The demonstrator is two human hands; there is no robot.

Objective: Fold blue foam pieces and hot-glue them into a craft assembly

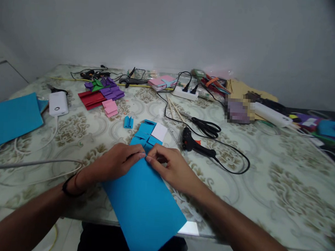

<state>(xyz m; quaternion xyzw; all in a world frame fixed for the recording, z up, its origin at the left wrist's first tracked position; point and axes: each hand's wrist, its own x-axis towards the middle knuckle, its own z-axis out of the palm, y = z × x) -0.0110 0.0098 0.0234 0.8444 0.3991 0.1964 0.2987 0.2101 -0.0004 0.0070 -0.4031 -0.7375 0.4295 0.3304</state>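
Note:
A large sheet of blue paper (147, 206) slants from the table's middle down over its front edge. My left hand (118, 160) pinches the sheet near its far, pleated part. Close beside it, my right hand (168, 162) pinches the same paper, thumb and forefinger together. Beyond my fingertips, folded blue segments (143, 132) lie on the table, with a small white paper square (159, 132) at their right. A small folded blue piece (128, 122) sits apart, to the left. The exact fold between my fingertips is hidden.
To the right lie a black glue gun (196, 143) with its cord and black scissors (206, 126). Behind are a power strip (185, 93) and folded red paper (91, 99). A white power bank (58, 103) and more blue paper (15, 119) lie left.

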